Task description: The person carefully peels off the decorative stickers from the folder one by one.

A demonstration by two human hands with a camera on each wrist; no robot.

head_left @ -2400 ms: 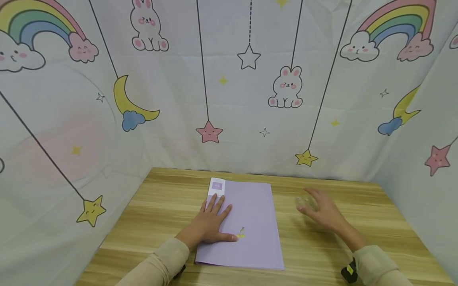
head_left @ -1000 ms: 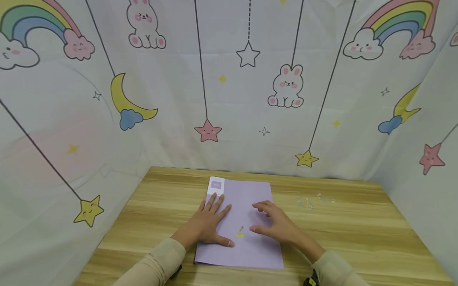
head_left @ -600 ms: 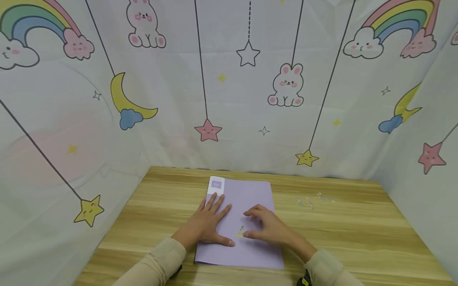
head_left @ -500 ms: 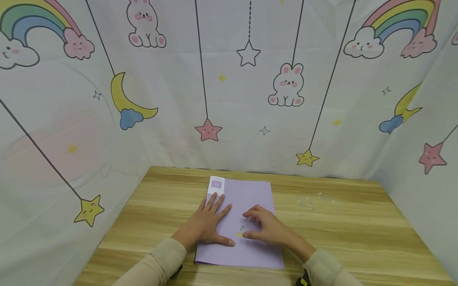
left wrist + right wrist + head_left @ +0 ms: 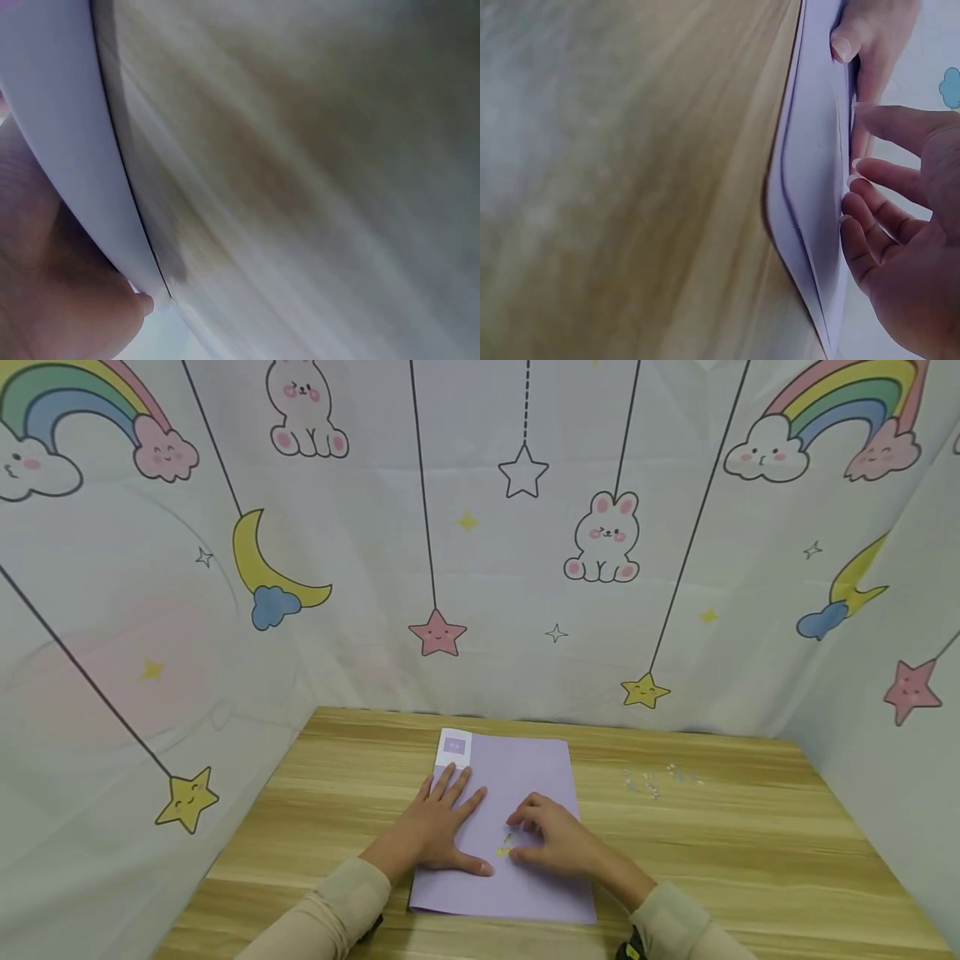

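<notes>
A smooth, rectangular lilac folder (image 5: 536, 768) is lying on the wood-grained tabletop (image 5: 750, 843), its right edge sitting apart from some tiny pale pieces (image 5: 654, 792). The left hand (image 5: 437, 833) is resting on the folder, fingers spread wide and gripping nothing. The right hand (image 5: 551, 837) is hovering low beside a yellow-and-green shape (image 5: 503, 852) on the folder, fingers loosely bent, thumb apart, nothing visible between.
</notes>
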